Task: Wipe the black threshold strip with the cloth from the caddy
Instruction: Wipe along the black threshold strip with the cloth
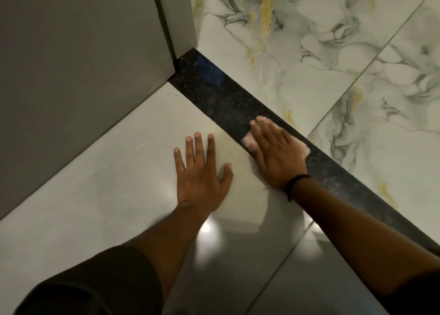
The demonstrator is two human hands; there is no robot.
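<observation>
Right hand flat on cloth

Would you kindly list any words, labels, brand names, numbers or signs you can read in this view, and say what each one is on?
None: no readable text shows anywhere in this view.
The black threshold strip, the cloth under the right hand, the black wristband, the marbled tiles and the grey wall all carry no lettering.
</observation>
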